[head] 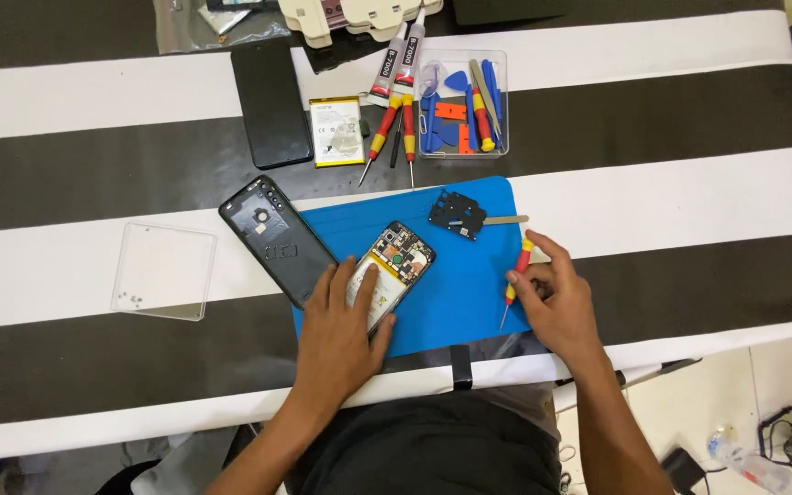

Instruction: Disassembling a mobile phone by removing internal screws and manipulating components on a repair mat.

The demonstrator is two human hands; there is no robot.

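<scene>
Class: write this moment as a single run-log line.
left hand: pressing opened phone | right hand: holding red screwdriver | surface: blue mat

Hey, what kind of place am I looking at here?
Probably a phone repair bench. An opened smartphone lies on a blue work mat under the left hand, the right hand holds a small screwdriver, and a clear tray of pry tools sits behind.

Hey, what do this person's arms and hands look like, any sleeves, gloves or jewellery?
Both forearms are bare, with no sleeves in view. The left hand and right hand wear no gloves, and no rings, watch or bracelet show.
</scene>
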